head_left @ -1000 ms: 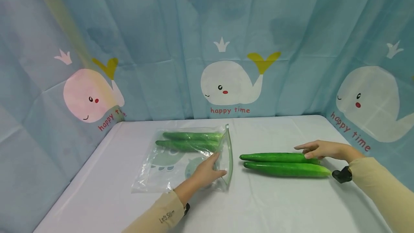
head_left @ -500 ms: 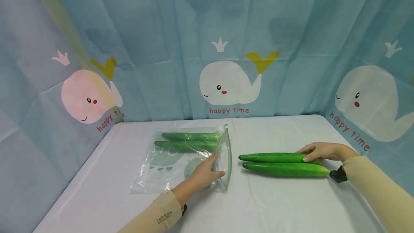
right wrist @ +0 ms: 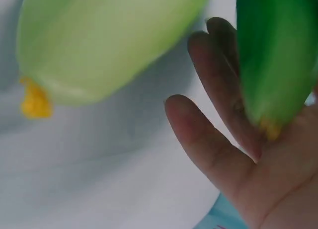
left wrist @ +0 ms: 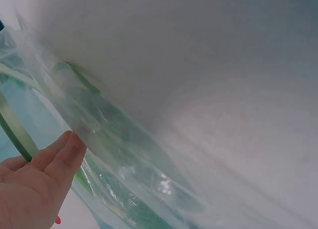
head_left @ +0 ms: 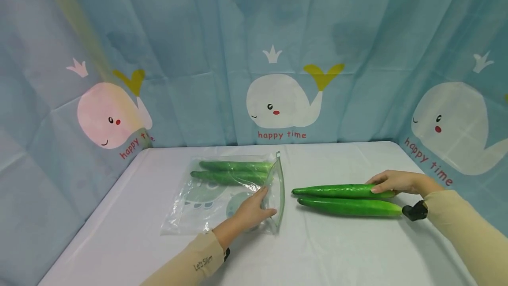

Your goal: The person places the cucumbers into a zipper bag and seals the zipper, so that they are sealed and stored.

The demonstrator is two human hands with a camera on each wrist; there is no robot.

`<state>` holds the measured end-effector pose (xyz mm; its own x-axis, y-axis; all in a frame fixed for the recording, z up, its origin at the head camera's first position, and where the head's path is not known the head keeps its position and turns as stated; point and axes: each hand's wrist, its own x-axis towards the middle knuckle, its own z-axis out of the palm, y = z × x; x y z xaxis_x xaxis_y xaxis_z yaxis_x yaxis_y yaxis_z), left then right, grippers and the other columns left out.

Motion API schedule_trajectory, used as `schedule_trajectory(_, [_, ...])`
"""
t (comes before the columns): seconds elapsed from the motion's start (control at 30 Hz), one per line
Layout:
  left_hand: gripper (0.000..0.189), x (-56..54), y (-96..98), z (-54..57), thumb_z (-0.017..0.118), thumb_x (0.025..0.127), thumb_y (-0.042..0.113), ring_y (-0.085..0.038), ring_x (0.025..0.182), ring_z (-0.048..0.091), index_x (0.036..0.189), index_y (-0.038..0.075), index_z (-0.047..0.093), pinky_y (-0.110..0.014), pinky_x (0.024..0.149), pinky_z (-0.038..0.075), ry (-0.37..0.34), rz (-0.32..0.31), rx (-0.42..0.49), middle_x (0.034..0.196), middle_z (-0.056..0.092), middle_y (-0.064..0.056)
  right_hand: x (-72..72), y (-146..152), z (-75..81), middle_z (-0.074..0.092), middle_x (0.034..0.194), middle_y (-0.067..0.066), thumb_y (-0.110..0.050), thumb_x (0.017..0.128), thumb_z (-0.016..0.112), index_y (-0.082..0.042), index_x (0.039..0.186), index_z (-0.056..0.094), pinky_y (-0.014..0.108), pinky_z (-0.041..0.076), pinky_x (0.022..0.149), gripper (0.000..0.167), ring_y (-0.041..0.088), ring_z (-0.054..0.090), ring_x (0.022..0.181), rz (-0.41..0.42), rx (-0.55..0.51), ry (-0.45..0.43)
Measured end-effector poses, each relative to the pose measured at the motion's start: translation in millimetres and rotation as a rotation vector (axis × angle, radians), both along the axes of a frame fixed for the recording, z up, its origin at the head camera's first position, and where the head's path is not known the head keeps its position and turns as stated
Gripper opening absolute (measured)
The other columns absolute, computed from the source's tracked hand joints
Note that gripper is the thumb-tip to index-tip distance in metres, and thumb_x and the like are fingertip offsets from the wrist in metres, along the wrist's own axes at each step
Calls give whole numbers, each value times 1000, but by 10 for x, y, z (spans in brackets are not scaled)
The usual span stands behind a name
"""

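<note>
Two long green cucumbers lie under clear plastic in a zip bag (head_left: 186,215) on the table. My left hand (head_left: 248,213) is at the bag's mouth, fingers straight and thumb spread; in the left wrist view its fingers (left wrist: 64,152) touch the plastic. To the right, my right hand (head_left: 393,182) holds the back cucumber (head_left: 337,191) near its right end, thumb on the near side. Beside it lies the front cucumber (head_left: 349,207), untouched. The right wrist view shows the held cucumber (right wrist: 276,55) by the palm and the front cucumber's yellow-tipped end (right wrist: 89,55).
A white cloth (head_left: 317,250) covers the table. Blue curtains (head_left: 190,56) with printed whales stand behind it and along both sides. The bag's green zip strip (head_left: 282,189) faces the two cucumbers on the right.
My right hand has closed round the back cucumber's right end and raised it slightly, opening a narrow gap to the front one. The left hand and bag stay in place.
</note>
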<state>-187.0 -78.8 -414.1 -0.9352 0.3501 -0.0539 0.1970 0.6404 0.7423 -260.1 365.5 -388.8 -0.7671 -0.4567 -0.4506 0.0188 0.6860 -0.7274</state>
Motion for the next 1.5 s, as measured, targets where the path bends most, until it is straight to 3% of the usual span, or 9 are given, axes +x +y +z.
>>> schedule_trajectory(0.13, [75,10,-7,-2,71,89,22,-44,138,31,148,-5,33,-56,111,27,-1,0,-4,153,29,-24,35,-19,117,58,122,22,-24,95,64,12,135,48,54,52,85,56,38,58,110,-35,-30,44])
schedule_trajectory(0.23, [74,14,-15,-7,70,89,21,-44,138,31,148,-5,33,-56,112,27,0,-1,-3,153,29,-24,75,-42,193,62,109,16,-23,96,63,14,135,45,48,54,81,57,32,62,98,-107,-70,54])
schedule_trajectory(0.47, [75,13,-25,-8,70,89,21,-44,138,30,148,-6,32,-56,112,26,8,-9,-14,154,29,-23,159,-76,306,64,97,6,-23,100,57,17,134,43,37,57,75,54,20,67,86,-260,-253,-20])
schedule_trajectory(0.63, [74,24,-23,1,71,89,21,-44,137,31,147,-6,33,-57,111,27,10,-9,-21,154,29,-23,225,-95,320,65,98,4,-21,101,54,-4,121,62,34,57,78,27,18,68,90,-274,-396,-110])
schedule_trajectory(0.77, [74,27,-15,10,70,89,21,-43,137,32,148,-5,34,-56,111,28,12,4,-24,154,30,-23,268,-146,306,66,98,4,-20,102,52,-20,107,65,32,57,78,13,17,69,90,-271,-466,-158])
schedule_trajectory(1.0, [74,25,1,61,71,89,22,-43,138,31,148,-3,34,-56,111,28,-1,19,-29,154,30,-22,248,-338,264,65,98,3,-22,102,53,-21,102,67,30,56,76,14,17,68,92,-260,-476,-212])
schedule_trajectory(1.5, [72,10,-9,107,70,91,23,-42,139,30,149,-1,34,-57,110,29,-16,5,-39,154,30,-21,199,-659,215,66,96,3,-25,100,57,-15,107,65,33,55,77,15,16,67,92,-284,-420,-195])
